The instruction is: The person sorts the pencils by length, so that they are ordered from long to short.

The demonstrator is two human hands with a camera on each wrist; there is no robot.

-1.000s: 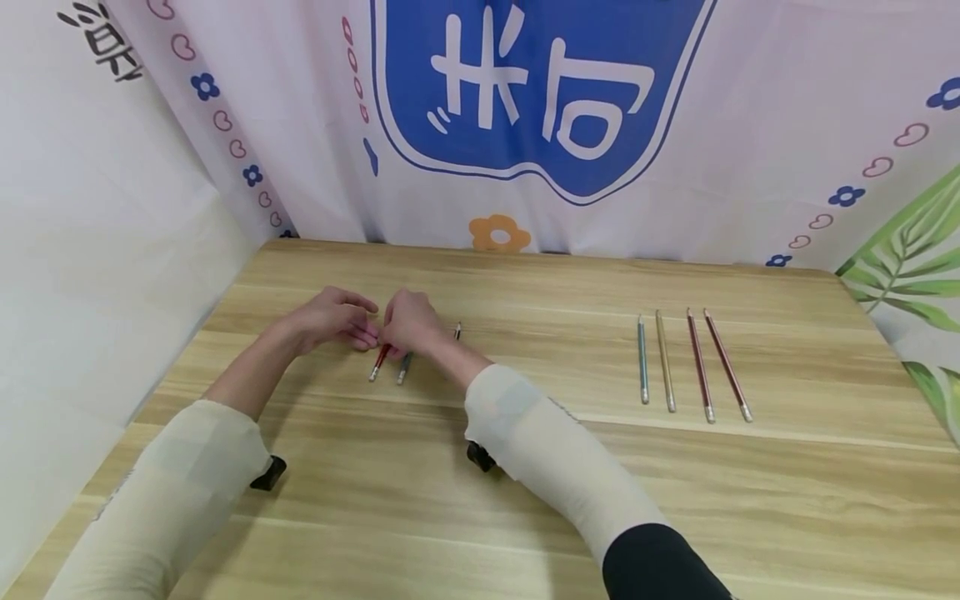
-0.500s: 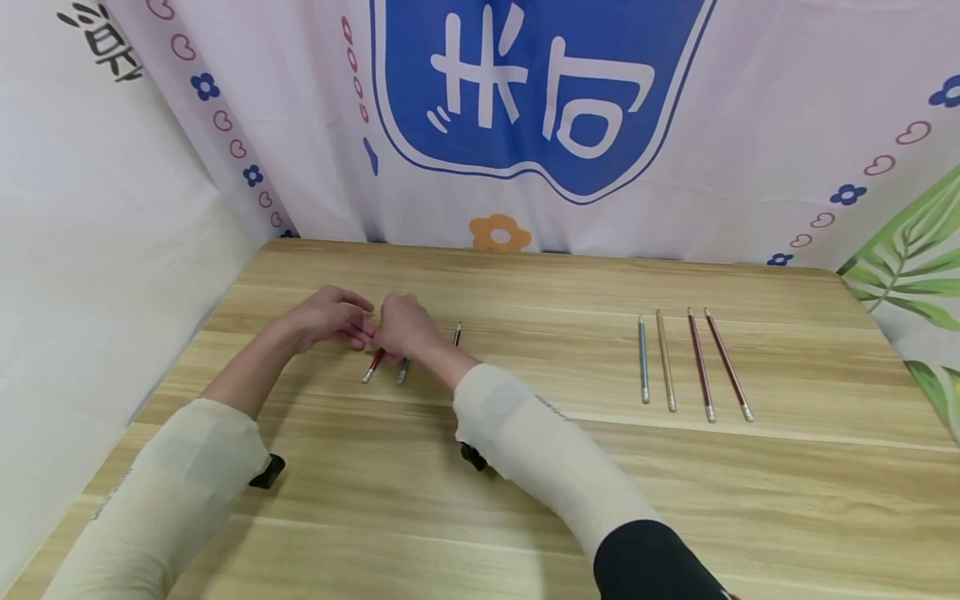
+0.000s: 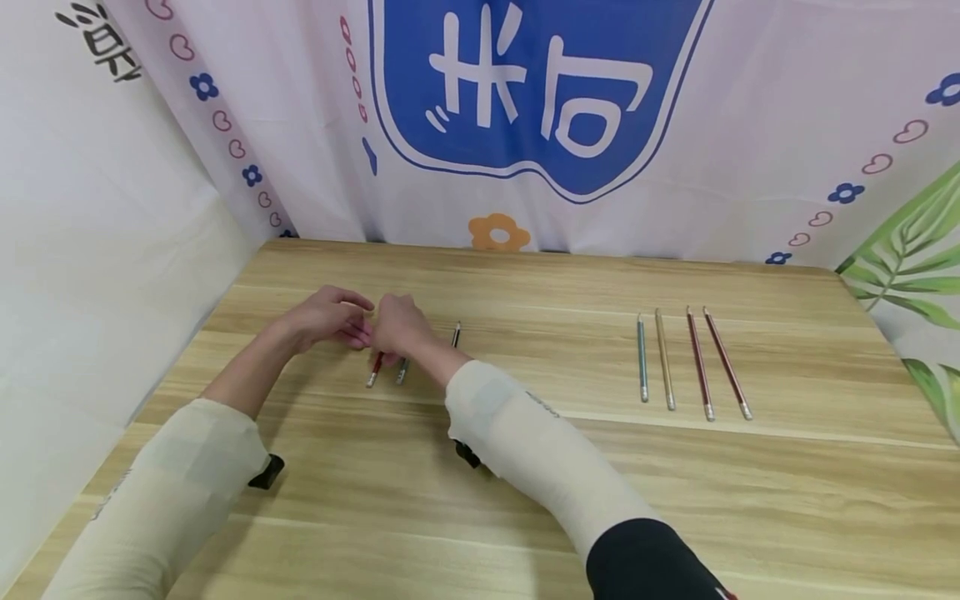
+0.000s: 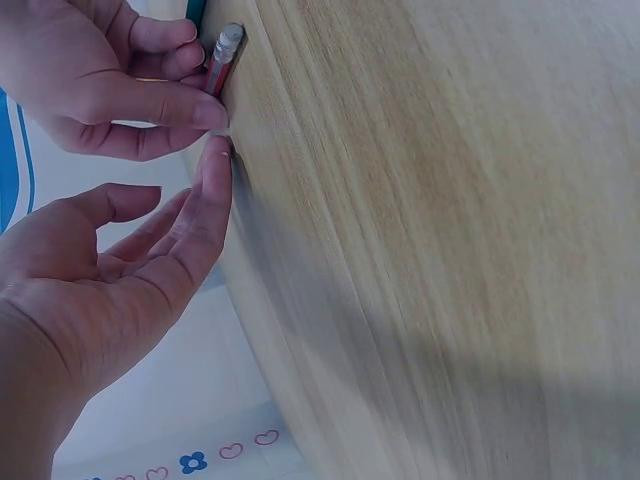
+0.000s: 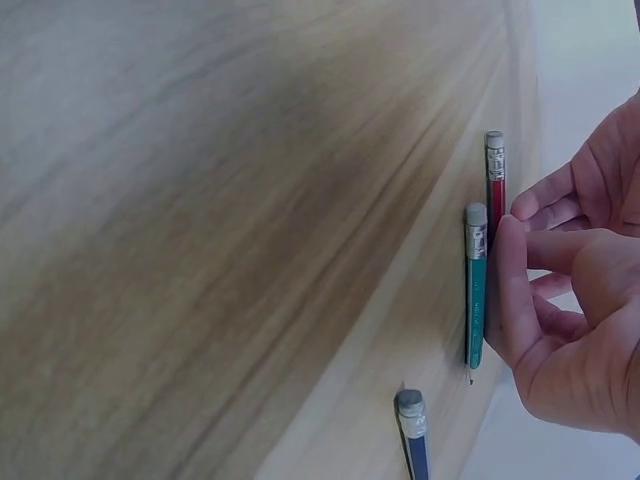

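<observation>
My right hand (image 3: 401, 327) pinches a red pencil (image 3: 374, 371), its eraser end pointing toward me and low over the table; the far part is hidden behind the fingers. My left hand (image 3: 330, 319) is just left of it, fingers extended and loosely bent, holding nothing. In the left wrist view, its fingertips meet the right thumb tip close to the red pencil (image 4: 222, 65). A green pencil (image 5: 477, 300) lies alongside, beside the right hand. A dark blue pencil (image 5: 415, 440) rests farther right, partly covered by the right wrist in the head view.
On the right of the wooden table (image 3: 570, 500) lie a light blue pencil (image 3: 642, 358), a yellow pencil (image 3: 665, 358) and two dark red pencils (image 3: 700, 362), roughly side by side. A printed curtain (image 3: 322, 167) hangs behind the table; a white wall (image 3: 97, 250) borders its left.
My right hand has shifted slightly left and nearer the left hand. The red pencil has moved and turned a little with it. My left hand has hardly moved.
</observation>
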